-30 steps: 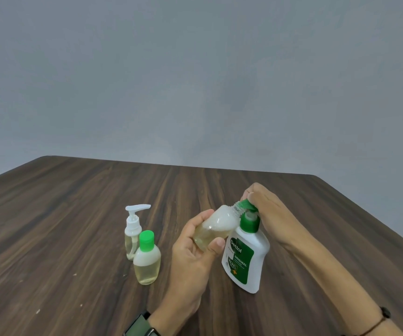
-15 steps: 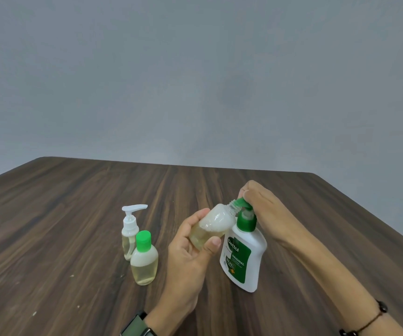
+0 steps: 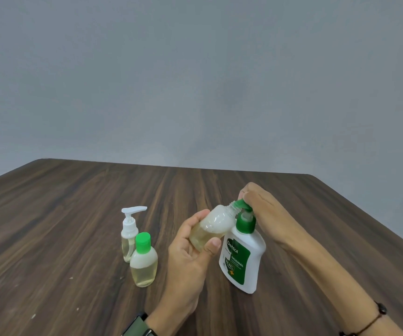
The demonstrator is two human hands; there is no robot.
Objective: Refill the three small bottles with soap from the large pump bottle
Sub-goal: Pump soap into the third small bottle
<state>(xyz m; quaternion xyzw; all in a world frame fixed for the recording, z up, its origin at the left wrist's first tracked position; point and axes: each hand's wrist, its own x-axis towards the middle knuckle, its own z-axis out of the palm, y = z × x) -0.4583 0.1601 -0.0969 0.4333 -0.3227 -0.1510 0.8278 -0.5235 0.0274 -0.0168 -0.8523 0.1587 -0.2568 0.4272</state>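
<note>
Soap is being pumped into an open small bottle (image 3: pixel 211 229), which is tilted with its neck held under the green nozzle of the pump bottle (image 3: pixel 243 255). Since a second ago the pump head has been pressed lower, so filling is judged under way. The small bottle is gripped by the left hand (image 3: pixel 190 253); the pump head is pressed by the curled right hand (image 3: pixel 260 209). At 9 o'clock, a capped bottle (image 3: pixel 144 260) and a spray bottle (image 3: pixel 129 235) stand on the tabletop (image 3: pixel 62 214).

white pump bottle (image 3: pixel 243 260) with green label; green-capped small bottle (image 3: pixel 143 261); dark wood-grain table (image 3: pixel 50 226); grey wall (image 3: pixel 195 81).
</note>
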